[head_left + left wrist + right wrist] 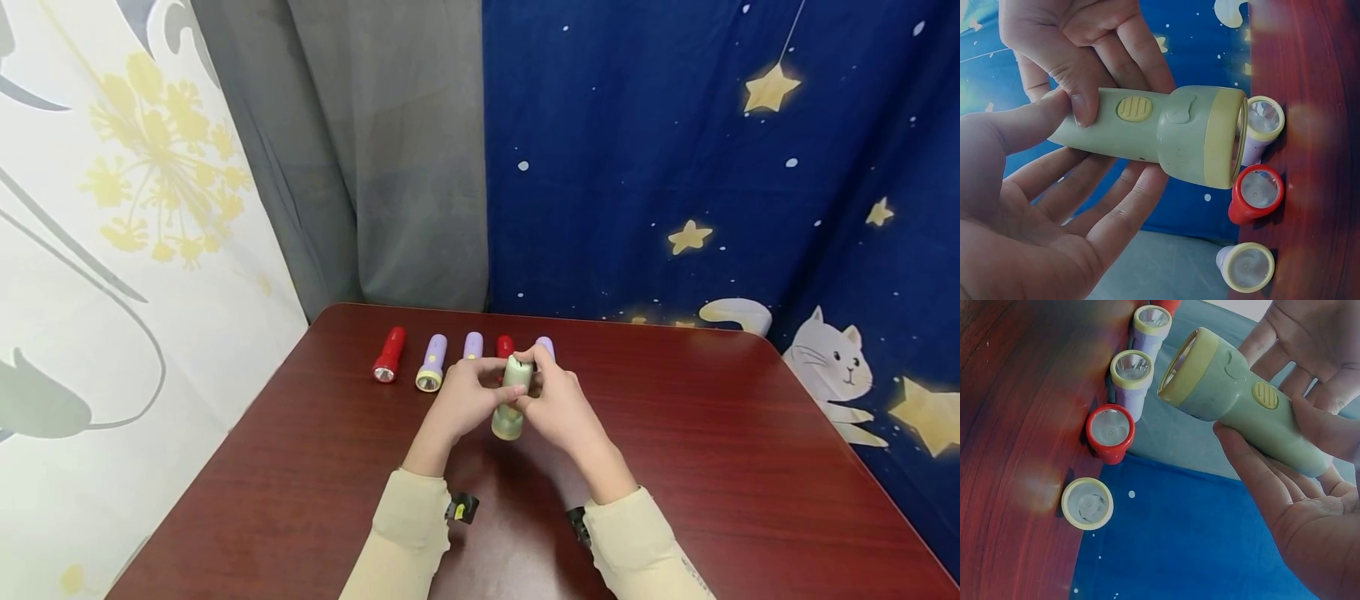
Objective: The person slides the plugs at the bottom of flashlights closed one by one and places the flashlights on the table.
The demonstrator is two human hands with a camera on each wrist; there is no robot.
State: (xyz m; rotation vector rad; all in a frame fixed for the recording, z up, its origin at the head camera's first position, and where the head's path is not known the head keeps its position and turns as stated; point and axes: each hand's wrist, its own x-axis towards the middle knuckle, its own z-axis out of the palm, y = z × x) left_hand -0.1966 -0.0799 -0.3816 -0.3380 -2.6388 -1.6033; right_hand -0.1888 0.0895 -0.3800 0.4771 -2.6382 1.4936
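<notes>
A pale green flashlight (519, 372) with a yellow rim is held above the table, its lens end pointing down toward the tabletop. My left hand (471, 395) grips its body from the left, thumb over the tail part and fingers along the underside. From the other side my right hand (558, 406) pinches the same body, its thumb lying near the left thumb. A ribbed yellow switch (1134, 109) faces up between the hands and the head in the left wrist view. The tail end is partly covered by fingers.
Behind the hands, a row of flashlights lies on the dark red wooden table (315, 467): a red one (389, 354) at the left, a lilac one (432, 363) beside it, then more lilac and red ones partly hidden by the hands. Curtains (420, 158) hang beyond the table's far edge.
</notes>
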